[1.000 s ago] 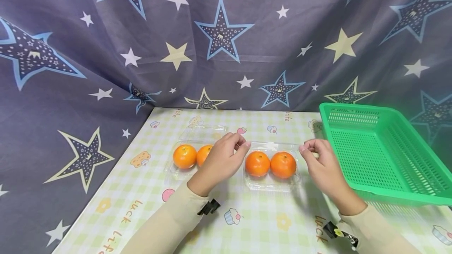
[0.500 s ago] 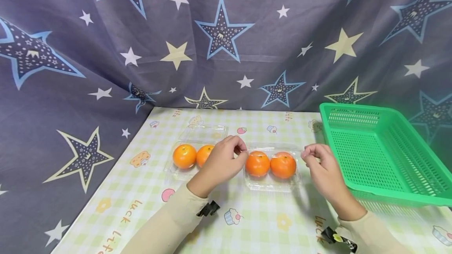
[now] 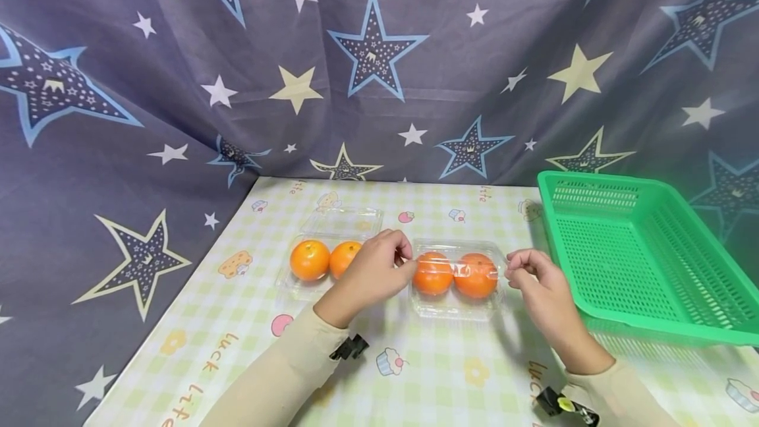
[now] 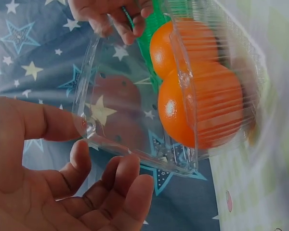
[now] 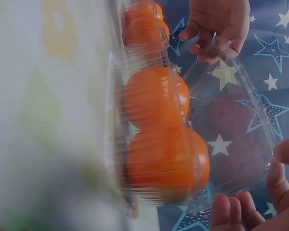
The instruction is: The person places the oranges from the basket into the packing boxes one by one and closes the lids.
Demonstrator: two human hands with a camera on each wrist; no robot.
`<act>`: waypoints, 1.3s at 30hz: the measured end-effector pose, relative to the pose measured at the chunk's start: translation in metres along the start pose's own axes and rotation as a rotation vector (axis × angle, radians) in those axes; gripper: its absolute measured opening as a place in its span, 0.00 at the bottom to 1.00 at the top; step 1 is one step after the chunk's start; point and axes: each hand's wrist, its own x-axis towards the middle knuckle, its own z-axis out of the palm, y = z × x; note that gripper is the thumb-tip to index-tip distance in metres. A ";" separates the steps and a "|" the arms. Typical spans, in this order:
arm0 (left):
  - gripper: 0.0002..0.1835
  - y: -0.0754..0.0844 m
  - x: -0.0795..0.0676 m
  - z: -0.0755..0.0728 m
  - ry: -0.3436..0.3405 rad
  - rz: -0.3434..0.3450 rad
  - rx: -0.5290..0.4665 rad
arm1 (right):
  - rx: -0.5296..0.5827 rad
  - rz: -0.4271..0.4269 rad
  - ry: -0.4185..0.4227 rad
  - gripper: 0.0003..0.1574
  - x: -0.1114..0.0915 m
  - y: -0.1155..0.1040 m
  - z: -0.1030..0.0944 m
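A clear plastic clamshell box (image 3: 456, 313) holds two oranges (image 3: 433, 284) in front of me. Its hinged lid (image 4: 135, 151) slants partway down over the fruit, still apart from the base along the front. My left hand (image 3: 379, 270) pinches the lid's left front corner between thumb and forefinger. At the opposite corner, my right hand (image 3: 542, 280) does the same, its thumb and fingertips around the lid's edge (image 5: 272, 161). Left of it lies a second clear clamshell (image 3: 305, 292) with two oranges (image 3: 309, 260); its lid (image 3: 344, 221) is folded back. My left hand partly hides that box.
A green plastic basket (image 3: 617, 269) stands at the right, close to my right hand. The checked tablecloth (image 3: 237, 315) covers the table, and a star-patterned curtain (image 3: 409, 117) hangs behind its far edge.
Both hands have come slightly down and nearer, swinging the lid from raised behind the oranges to partly over them. The boxes and basket have stayed in place.
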 end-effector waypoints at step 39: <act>0.17 -0.013 0.002 0.013 -0.206 -0.128 0.135 | 0.040 0.173 -0.113 0.26 0.003 0.017 -0.004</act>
